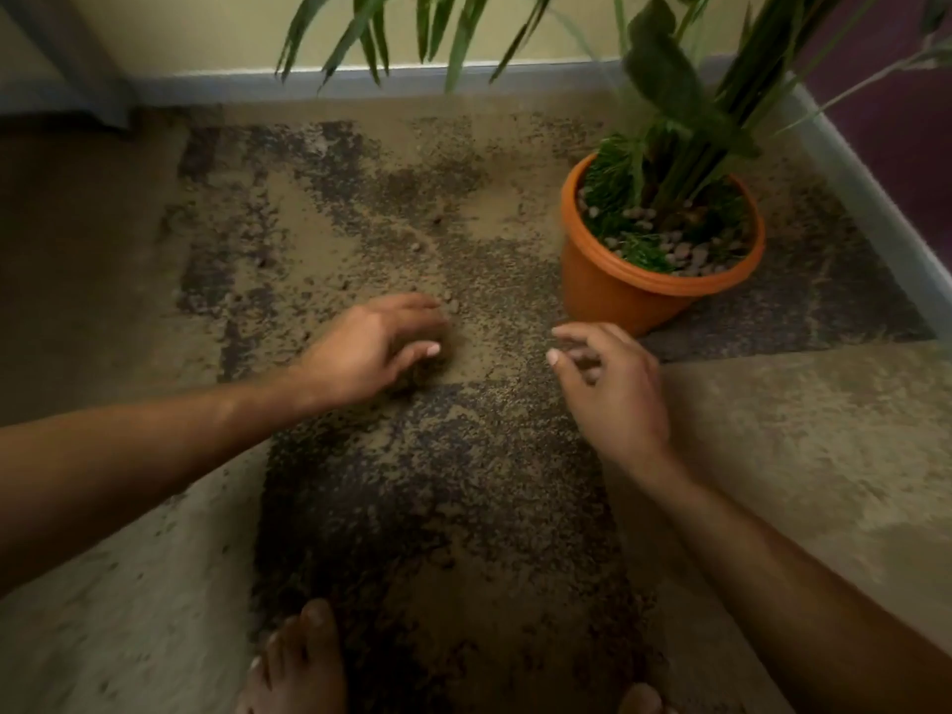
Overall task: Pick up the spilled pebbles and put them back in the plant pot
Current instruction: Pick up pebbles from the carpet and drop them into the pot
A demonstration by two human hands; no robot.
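Left of the plant pot (pixel 618 296), pebbles (pixel 451 304) are covered by the cupped left hand (pixel 376 347); the right hand (pixel 613 383) is held loosely open, empty.

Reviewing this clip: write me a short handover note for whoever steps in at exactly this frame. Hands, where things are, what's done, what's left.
Left hand: low on the floor, fingers curled over a spot of grit beside a few loose pebbles; whether it grips any is hidden.
Right hand: hovering near the base of the orange plant pot, fingers loosely bent, nothing visible in it.
Pot: upright by the corner, with pebbles already on its soil.
Done: cannot tell how many went back.
Left: scattered pebbles further out, plus those by the left hand, need lifting into the pot. Fine dark grit covers much of the floor.
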